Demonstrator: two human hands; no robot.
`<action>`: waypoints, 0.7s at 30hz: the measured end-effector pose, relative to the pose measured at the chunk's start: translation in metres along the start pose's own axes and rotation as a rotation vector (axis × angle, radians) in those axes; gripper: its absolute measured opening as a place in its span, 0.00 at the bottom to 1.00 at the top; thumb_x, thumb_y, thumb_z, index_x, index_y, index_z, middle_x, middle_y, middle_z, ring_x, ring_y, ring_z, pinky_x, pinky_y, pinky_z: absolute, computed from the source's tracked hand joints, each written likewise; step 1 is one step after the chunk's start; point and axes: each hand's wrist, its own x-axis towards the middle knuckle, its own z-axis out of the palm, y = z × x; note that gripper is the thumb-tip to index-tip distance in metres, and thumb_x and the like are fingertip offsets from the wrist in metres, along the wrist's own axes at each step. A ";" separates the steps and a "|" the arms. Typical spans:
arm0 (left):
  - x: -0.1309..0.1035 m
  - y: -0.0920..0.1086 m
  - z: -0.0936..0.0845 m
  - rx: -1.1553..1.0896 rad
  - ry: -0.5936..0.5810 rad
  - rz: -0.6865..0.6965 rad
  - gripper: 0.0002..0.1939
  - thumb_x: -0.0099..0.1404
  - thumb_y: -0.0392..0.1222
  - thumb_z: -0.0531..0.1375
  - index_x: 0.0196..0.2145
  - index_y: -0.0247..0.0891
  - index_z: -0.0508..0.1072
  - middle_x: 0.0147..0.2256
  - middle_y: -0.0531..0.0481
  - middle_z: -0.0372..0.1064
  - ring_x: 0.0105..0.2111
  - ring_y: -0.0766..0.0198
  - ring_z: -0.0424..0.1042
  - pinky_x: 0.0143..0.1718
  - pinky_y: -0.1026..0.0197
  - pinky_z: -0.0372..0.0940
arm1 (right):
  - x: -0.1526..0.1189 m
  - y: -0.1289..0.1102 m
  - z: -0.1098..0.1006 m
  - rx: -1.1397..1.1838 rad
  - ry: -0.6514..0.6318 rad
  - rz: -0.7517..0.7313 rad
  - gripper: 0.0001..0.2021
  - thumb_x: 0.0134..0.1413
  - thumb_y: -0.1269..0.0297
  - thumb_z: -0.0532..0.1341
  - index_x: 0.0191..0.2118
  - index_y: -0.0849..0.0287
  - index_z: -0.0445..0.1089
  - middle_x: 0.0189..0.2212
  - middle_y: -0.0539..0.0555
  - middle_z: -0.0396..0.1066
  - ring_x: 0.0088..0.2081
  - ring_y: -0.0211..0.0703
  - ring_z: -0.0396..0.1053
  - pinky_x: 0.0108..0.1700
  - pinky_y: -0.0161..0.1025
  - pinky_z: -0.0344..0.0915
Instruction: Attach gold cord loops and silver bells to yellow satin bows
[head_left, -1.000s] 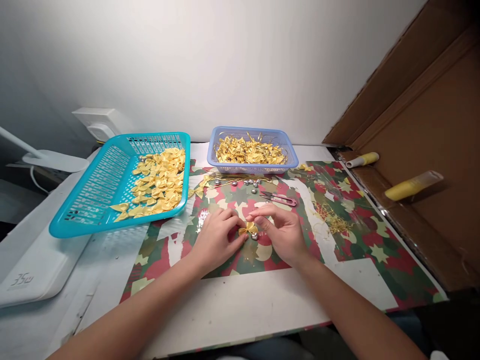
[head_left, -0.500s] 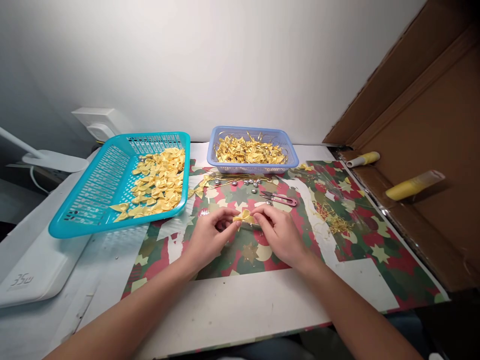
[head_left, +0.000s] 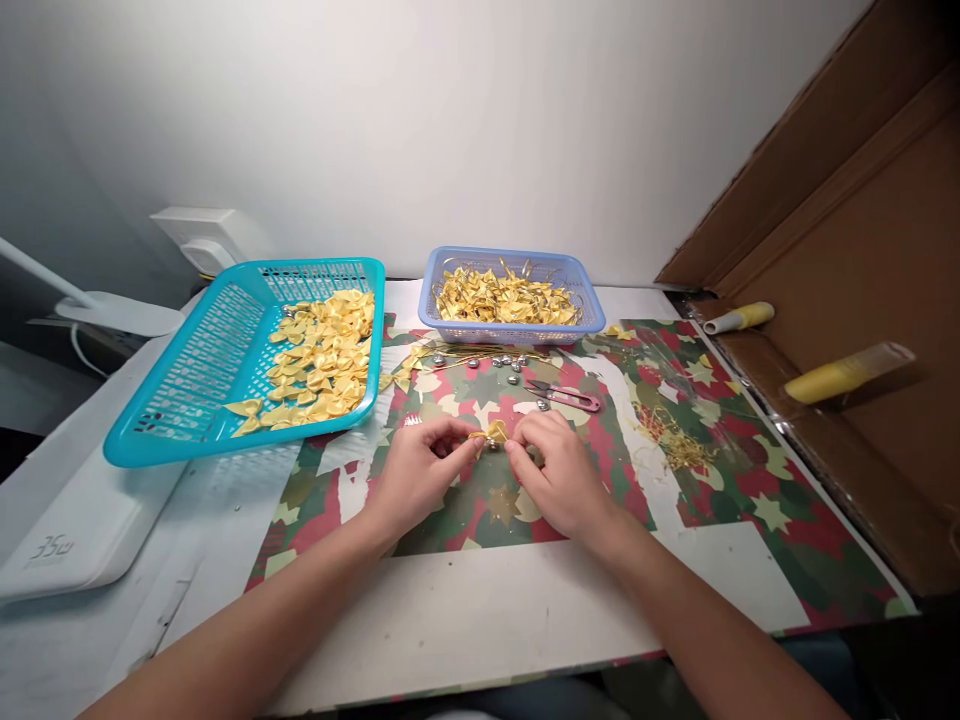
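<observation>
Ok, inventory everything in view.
Held bow: one, yellow, centre
Loose bows: many, yellow, left
Large basket: one, teal, left
Corded bows: many, yellow, back
Small basket: one, periwinkle, back
Cords: several, gold, centre
Bells: several, silver, centre
Snips: one, pink, centre
Thread scraps: many, yellowish, right
Tubes: two, yellow, right
Cardboard: some, brown, right
Sheet: one, multicoloured, underneath
35W unit: one, white, left
Wall box: one, white, back
Left hand: one, at bow
Right hand: one, at bow

Bare at the left hand (head_left: 416,475) and right hand (head_left: 566,480), and along both forearms (head_left: 322,590). Dressed below in dark bluish cloth (head_left: 819,668).
</observation>
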 end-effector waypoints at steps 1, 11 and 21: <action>0.000 0.000 0.000 -0.013 -0.005 -0.005 0.12 0.59 0.49 0.62 0.32 0.37 0.76 0.22 0.52 0.70 0.22 0.66 0.66 0.22 0.65 0.58 | 0.000 0.000 0.001 -0.013 -0.001 -0.011 0.14 0.58 0.70 0.53 0.22 0.57 0.56 0.28 0.52 0.63 0.36 0.44 0.60 0.41 0.43 0.60; -0.002 -0.001 0.002 -0.052 -0.018 -0.003 0.10 0.58 0.46 0.63 0.30 0.37 0.72 0.21 0.54 0.66 0.21 0.68 0.64 0.21 0.67 0.57 | 0.000 0.002 0.008 0.167 -0.088 0.003 0.14 0.58 0.71 0.52 0.21 0.58 0.57 0.44 0.55 0.62 0.52 0.47 0.56 0.54 0.48 0.57; -0.003 -0.002 0.001 -0.016 -0.011 0.018 0.09 0.57 0.46 0.64 0.28 0.37 0.72 0.20 0.56 0.64 0.21 0.69 0.60 0.20 0.68 0.54 | 0.002 0.002 0.008 0.196 -0.110 0.002 0.14 0.55 0.75 0.53 0.20 0.58 0.53 0.42 0.53 0.63 0.48 0.46 0.57 0.52 0.47 0.56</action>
